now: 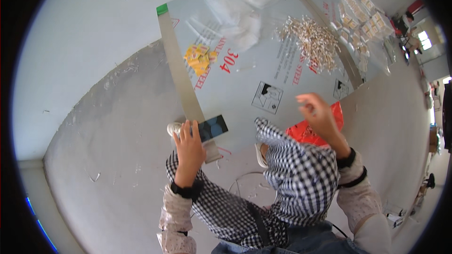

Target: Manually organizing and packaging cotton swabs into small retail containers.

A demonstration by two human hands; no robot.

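Note:
My left hand (189, 153) reaches over the near left corner of the table, fingers stretched and spread. Its fingertips overlap the left end of a dark smartphone (213, 128) lying there; whether they press on it I cannot tell. My right hand (320, 116) hovers at the table's near right side, beside a red plastic bag (305, 133). Its fingers are loosely bent and apart, with nothing visible between them. Farther off lies a heap of short thin white and brown sticks (311, 43), resembling cotton swabs.
Yellow packets (197, 58) lie near the left edge of the film-covered metal tabletop (245, 84). Behind them are clear plastic bags (240, 16). Many small packs (365, 19) in clear plastic crowd the far right. My knees, under a checked cloth (301, 174), are close to the table.

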